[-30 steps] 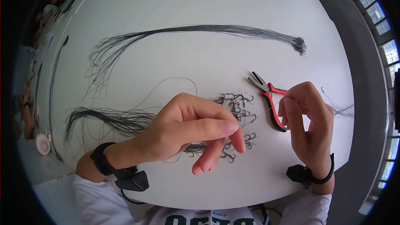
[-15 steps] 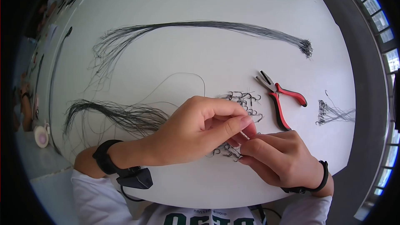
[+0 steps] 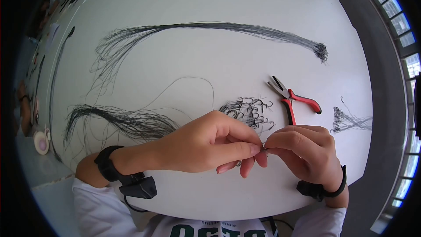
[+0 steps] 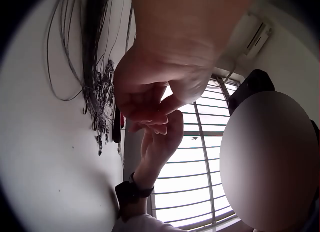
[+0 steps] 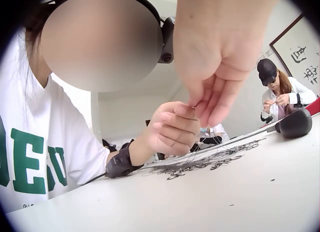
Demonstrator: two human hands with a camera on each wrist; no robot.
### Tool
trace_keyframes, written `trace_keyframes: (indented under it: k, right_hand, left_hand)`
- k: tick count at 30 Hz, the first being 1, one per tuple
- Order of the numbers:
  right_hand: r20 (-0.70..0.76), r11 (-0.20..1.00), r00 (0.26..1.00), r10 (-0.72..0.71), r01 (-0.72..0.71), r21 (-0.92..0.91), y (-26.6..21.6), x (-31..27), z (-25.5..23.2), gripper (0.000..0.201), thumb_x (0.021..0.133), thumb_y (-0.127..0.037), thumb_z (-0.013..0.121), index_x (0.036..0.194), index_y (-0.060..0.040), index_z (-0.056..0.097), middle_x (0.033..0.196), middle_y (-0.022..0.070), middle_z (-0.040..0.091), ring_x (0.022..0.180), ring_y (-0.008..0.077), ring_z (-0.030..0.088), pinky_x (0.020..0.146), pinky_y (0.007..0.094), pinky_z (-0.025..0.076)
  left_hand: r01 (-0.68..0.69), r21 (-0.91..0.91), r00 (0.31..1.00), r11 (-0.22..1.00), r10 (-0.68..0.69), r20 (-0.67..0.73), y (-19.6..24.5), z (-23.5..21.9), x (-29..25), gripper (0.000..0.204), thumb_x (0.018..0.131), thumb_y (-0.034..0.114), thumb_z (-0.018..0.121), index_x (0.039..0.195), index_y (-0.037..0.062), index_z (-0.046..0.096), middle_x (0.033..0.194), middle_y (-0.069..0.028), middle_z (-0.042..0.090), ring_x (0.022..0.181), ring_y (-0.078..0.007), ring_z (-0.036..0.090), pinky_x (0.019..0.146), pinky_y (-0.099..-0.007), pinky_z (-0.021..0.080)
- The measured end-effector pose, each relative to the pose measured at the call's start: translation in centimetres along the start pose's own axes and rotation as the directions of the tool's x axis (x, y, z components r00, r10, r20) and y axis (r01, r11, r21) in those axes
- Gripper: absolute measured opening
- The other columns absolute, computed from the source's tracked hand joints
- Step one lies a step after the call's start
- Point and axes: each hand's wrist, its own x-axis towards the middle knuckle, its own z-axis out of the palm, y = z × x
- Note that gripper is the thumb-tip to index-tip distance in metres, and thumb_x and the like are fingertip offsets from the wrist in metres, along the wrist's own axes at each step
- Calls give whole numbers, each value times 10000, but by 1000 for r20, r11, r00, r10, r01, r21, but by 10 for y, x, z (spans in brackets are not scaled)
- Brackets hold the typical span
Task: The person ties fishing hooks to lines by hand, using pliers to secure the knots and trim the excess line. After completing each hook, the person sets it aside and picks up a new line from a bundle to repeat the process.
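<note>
Fingertips of the left hand [image 3: 210, 145] and right hand [image 3: 302, 151] meet in the head view, pinching a small dark metal piece [image 3: 263, 148] between them; its exact shape is too small to tell. Above the fingers lies a cluster of dark hooks [image 3: 250, 109], joined to a bundle of thin dark lines [image 3: 127, 122] that passes partly behind the left hand. The right wrist view shows the left hand [image 5: 175, 127] and right hand [image 5: 215, 97] touching at the tips, above the hooks [image 5: 215, 164].
Red-handled pliers [image 3: 287, 95] lie half-spread beyond the right hand, one handle partly covered. A long line bundle [image 3: 210, 25] stretches across the table's far part. A smaller hooked bundle [image 3: 344, 120] lies at the right edge. Another person [image 5: 282, 94] sits across the room.
The right hand has come in from the right to the left hand's fingertips, uncovering the small bundle at the right. Both hands are now slightly nearer the table's front edge.
</note>
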Motion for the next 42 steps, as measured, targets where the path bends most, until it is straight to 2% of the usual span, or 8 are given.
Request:
trace_keyframes:
  k: [6,15,20,26,29,36,38,42]
  right_hand:
    - [-18,999,1000,25,-24,46,6,1,0,232,708,74,658,913,8,573,733,101,604,604,257,606,511,307,479]
    - [-182,979,965,189,-171,112,3,-3,6,173,730,105,627,881,23,613,778,108,623,649,183,620,540,255,495]
    - [-53,695,839,541,-410,591,-2,-6,12,137,834,18,595,961,21,647,839,79,634,767,135,616,559,230,520]
    - [140,316,718,682,-461,829,-5,-7,16,162,870,-19,592,1017,40,623,888,71,631,808,120,606,578,234,523]
    - [164,256,719,675,-437,862,-4,-9,17,152,869,-6,586,1010,43,615,895,75,629,809,117,604,593,234,523]
    - [85,376,758,647,-414,829,-2,-9,22,68,861,-15,596,921,15,600,889,55,605,802,112,599,600,231,518]
    - [-14,570,797,604,-420,706,-2,-9,22,57,853,-27,608,896,4,587,885,45,588,804,109,595,607,230,515]
    - [-10,566,805,594,-408,716,-2,-9,22,56,853,-30,605,887,3,575,875,47,580,818,112,592,611,231,513]
  left_hand:
    - [7,-77,1000,997,-6,7,-3,0,2,241,936,90,468,985,-74,637,716,-61,625,560,-49,466,505,-189,355]
    - [-163,35,957,986,166,-236,-9,8,2,223,933,70,460,956,-88,614,689,-45,580,614,-79,501,590,-219,424]
    - [-223,183,917,957,270,-293,-17,12,2,204,933,61,464,927,-67,622,669,-39,579,599,-75,522,556,-215,425]
    - [-315,500,819,807,497,-286,-20,16,4,156,903,34,496,889,-28,638,617,-42,607,544,-81,573,492,-217,443]
    - [-335,559,804,758,540,-250,-22,14,4,81,873,24,538,884,-30,598,664,-63,607,562,-97,570,499,-236,451]
    - [-305,530,824,791,499,-270,-22,18,6,136,880,18,510,865,-26,638,613,-45,615,536,-92,593,493,-224,466]
    - [-315,500,819,806,498,-286,-23,18,7,136,880,15,508,861,-27,636,612,-45,616,530,-92,593,488,-224,466]
    - [-299,583,812,756,522,-261,-24,16,6,130,877,10,510,858,-29,633,616,-49,618,530,-93,596,486,-224,466]
